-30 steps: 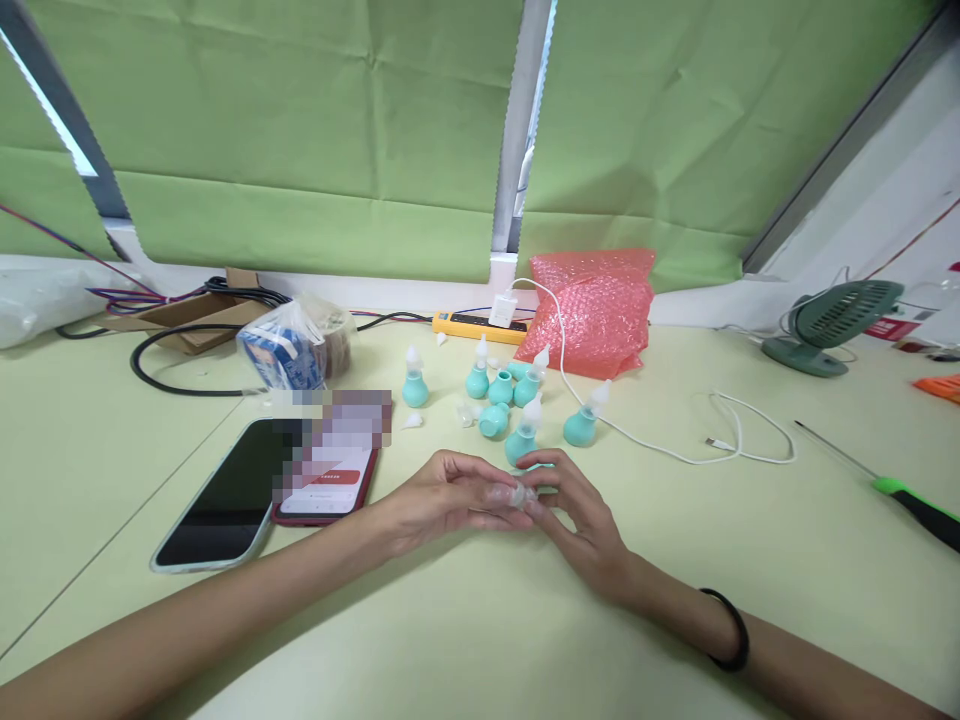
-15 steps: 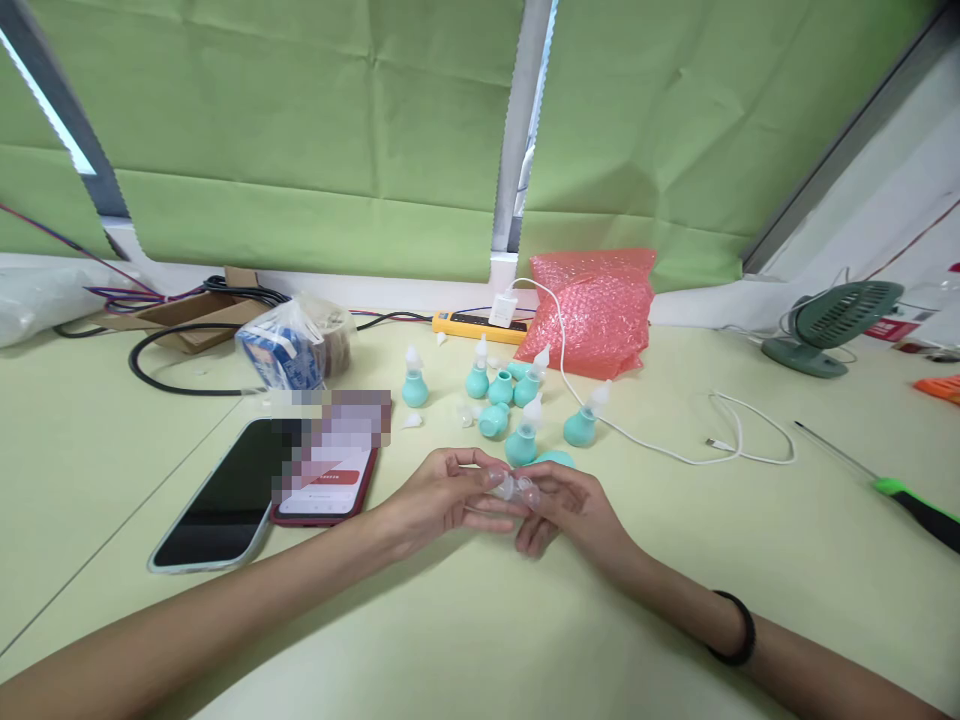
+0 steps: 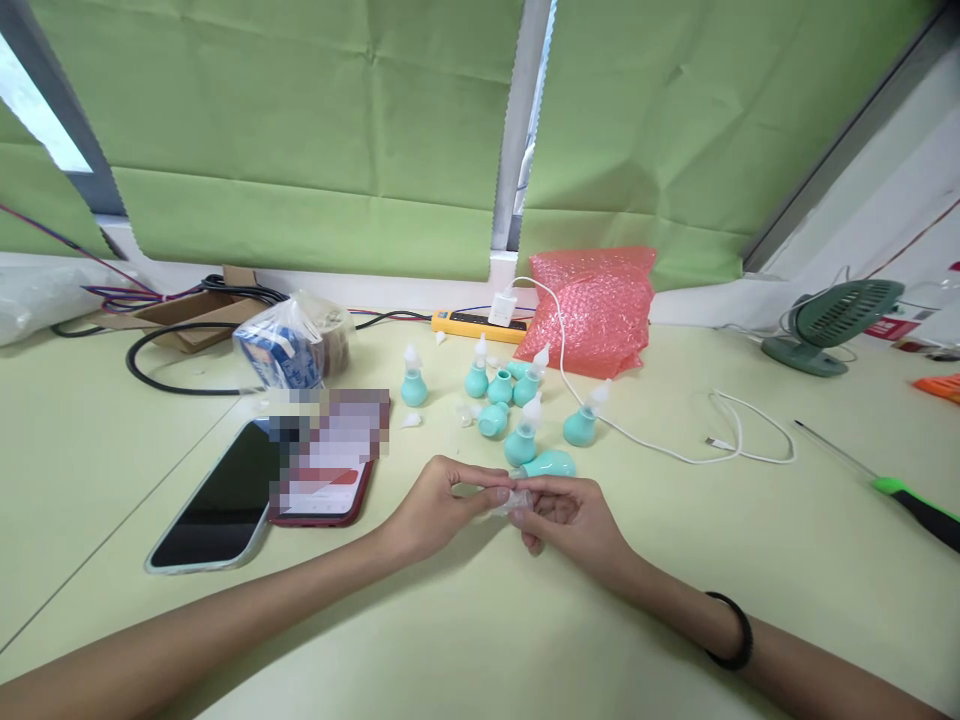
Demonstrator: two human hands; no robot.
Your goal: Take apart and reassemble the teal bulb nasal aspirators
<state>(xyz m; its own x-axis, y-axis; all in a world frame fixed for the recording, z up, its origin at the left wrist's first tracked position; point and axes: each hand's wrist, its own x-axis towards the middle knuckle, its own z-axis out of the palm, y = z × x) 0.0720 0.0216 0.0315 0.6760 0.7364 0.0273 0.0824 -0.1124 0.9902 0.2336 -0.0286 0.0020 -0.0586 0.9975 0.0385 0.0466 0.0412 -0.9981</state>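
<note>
Near me, the left hand (image 3: 427, 512) and right hand (image 3: 585, 518) pinch a small clear plastic tubular piece (image 3: 517, 502) from either side, presumably for control, beside a glossy turquoise bulb (image 3: 551, 463).

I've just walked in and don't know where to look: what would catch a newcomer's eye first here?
Probably the left hand and right hand, close together near the centre, holding a small clear piece. Just beyond them, teal bulbs, several topped with translucent pointed tips, cluster on the pale table. Behind those, a red bubble-wrap package sits before the green blind.
</note>
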